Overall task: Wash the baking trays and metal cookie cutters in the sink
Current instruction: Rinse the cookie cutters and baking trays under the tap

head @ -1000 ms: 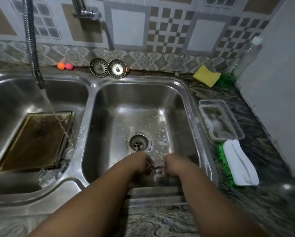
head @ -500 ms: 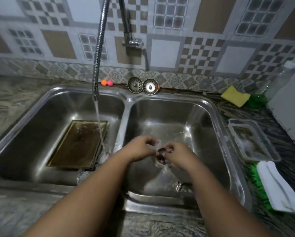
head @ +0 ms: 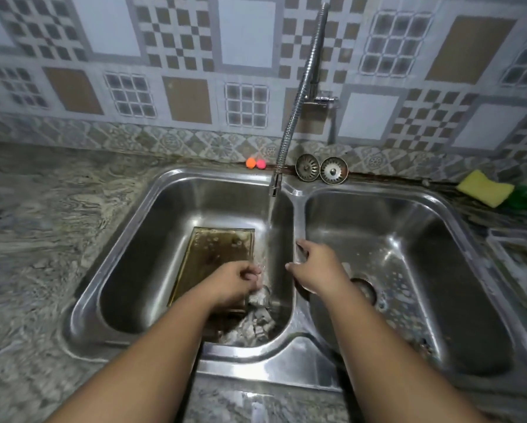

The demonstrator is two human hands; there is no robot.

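Below the spout (head: 273,185), the left hand (head: 236,283) sits in the falling water (head: 269,222) with its fingers curled round a small cookie cutter (head: 258,273). Only a thin glinting edge of the cutter shows at the fingertips, so its shape cannot be told. Just right of the spout's stream, the right hand (head: 317,267) lies slack and holds nothing, its fingers stretched out and resting on the divider (head: 295,215) between the two basins of the sink (head: 213,173). Below and left of the spout, a baking tray (head: 222,254) lies flat on the basin floor, its near end hidden under the left forearm and its brown surface beaded with water.

Handling, judged from the view: the cutter is probably light, stiff sheet metal with a narrow edge. When wet it is likely slippery, so it is best pinched across its band and not pressed on the rim. The tray looks rigid and heavier, and seems slick with a greasy film. Its raised rim at the far corners, on the side nearest the spout, offers the surest hold, preferably with both hands.

Behind the spout, two strainers (head: 320,169) lean against the wall. Far right of the spout lies a yellow sponge (head: 485,187).
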